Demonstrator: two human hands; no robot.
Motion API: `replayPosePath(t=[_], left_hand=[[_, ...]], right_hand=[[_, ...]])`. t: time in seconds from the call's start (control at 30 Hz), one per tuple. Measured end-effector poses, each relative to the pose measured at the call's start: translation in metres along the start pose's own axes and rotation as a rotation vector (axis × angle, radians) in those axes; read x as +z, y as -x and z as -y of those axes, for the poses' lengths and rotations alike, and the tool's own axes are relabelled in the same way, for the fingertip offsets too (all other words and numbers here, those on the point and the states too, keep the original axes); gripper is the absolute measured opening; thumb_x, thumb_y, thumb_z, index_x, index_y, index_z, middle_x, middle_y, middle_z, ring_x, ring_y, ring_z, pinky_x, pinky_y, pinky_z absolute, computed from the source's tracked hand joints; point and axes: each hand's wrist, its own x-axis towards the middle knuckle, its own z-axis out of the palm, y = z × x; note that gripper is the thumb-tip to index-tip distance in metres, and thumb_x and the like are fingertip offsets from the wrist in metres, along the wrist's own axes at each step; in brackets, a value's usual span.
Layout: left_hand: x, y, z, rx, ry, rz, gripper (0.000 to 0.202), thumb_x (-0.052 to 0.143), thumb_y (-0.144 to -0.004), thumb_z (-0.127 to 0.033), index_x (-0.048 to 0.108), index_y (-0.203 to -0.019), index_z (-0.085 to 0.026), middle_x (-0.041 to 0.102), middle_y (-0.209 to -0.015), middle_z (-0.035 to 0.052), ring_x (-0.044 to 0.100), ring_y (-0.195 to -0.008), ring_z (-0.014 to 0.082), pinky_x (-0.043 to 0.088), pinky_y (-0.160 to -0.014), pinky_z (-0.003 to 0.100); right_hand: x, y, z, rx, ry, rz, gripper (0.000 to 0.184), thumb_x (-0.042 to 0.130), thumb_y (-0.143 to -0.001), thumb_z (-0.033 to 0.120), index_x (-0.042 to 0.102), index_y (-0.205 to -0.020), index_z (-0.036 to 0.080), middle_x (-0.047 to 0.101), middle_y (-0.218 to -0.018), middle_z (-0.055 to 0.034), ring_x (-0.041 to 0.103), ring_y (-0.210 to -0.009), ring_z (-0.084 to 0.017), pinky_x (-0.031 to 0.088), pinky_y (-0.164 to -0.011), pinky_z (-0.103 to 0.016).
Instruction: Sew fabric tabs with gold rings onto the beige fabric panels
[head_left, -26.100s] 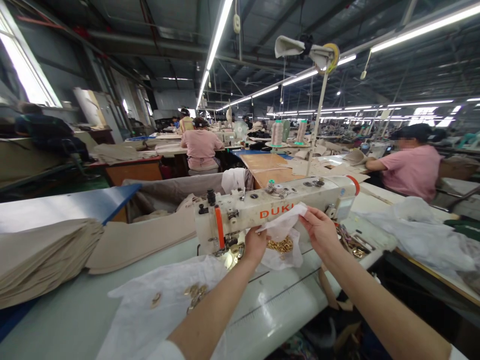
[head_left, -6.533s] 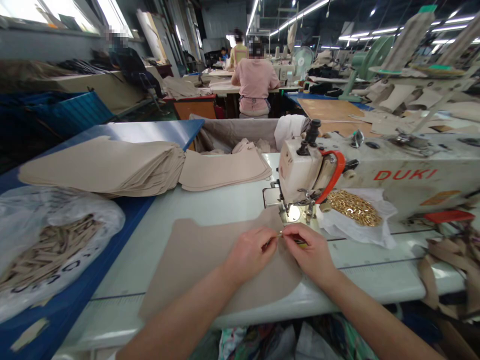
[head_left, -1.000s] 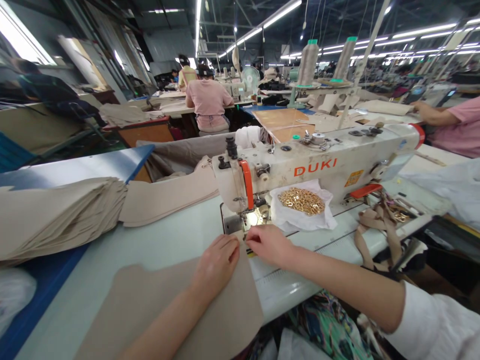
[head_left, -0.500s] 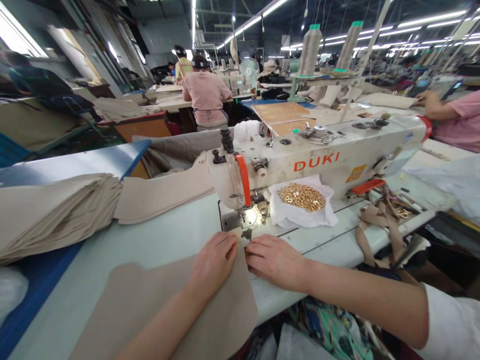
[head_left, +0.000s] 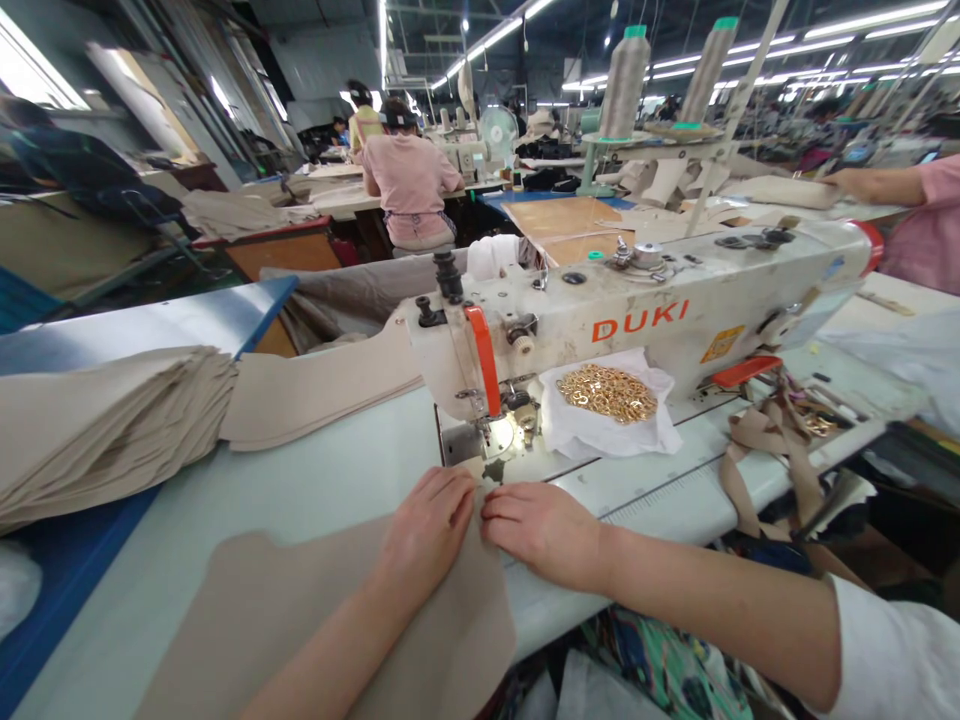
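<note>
Busy sewing floor, pale tabletop, DUKI sewing machine just past the hands. Left hand lies on the beige panel, fingers bent, near its far corner; the panel spreads out under that forearm and to its left. Right hand is half curled, fingertips at the panel's edge, nearly meeting the left's. Honestly can't tell if either's pinching anything. Gold metal bits sit heaped beyond the right hand.
</note>
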Motion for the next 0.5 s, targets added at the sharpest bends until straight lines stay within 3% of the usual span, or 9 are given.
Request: replayPosePath(t=[0.37, 0.5], left_hand=[[-0.0002, -0.0035, -0.0026, 0.017, 0.006, -0.011, 0.016, 0.044, -0.089, -0.014, 0.058, -0.081, -0.018, 0.065, -0.079, 0.0035, 0.059, -0.077, 0.0163, 0.052, -0.073, 0.031], [0.0008, -0.0026, -0.0014, 0.003, 0.017, -0.001, 0.016, 0.044, -0.089, -0.013, 0.057, -0.081, -0.017, 0.064, -0.079, 0.0036, 0.059, -0.076, 0.0161, 0.052, -0.073, 0.031]], right_hand=[[0.0024, 0.0001, 0.0005, 0.005, -0.009, -0.027, 0.016, 0.048, -0.091, 0.017, 0.062, -0.085, 0.014, 0.065, -0.093, -0.0070, 0.056, -0.094, -0.018, 0.046, -0.089, -0.028], [-0.0002, -0.0018, 0.0021, 0.099, -0.013, -0.066, 0.017, 0.047, -0.091, 0.017, 0.062, -0.087, 0.014, 0.065, -0.094, -0.0078, 0.057, -0.093, -0.019, 0.047, -0.087, -0.031]])
